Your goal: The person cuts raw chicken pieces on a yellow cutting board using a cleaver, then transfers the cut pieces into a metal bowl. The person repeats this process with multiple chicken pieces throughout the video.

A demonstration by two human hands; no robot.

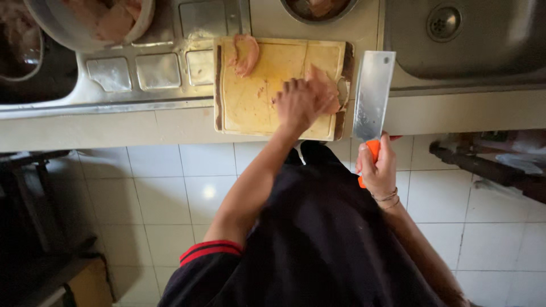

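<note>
Closest to us it's mostly a dark top with a red-striped cuff, and white floor tiles below. Our right hand (378,167) is wrapped tight around the orange handle of a cleaver (372,96), out past the counter edge, with the wide steel blade pointing away from us and lying just off the right side of the cutting board (250,108). There's a thin bracelet on that wrist.

A bit further out, our left hand (298,103) is flat on the yellowish wooden board, fingers spread and pressing down on a pale pink piece of raw meat (324,91) at the board's right end. So the hands are well apart, one on the meat, one clamped on the cleaver.

Another pink piece (244,54) sits at the far left corner of the board, not touching anything else. The board rests on the front of a steel sink unit, partly over the drainer (153,71).

Further back, a bowl (91,23) with more pinkish meat sits top left, another round bowl (318,8) peeks in at the top edge, and a sink basin (472,57) with its drain is off to the right.
</note>
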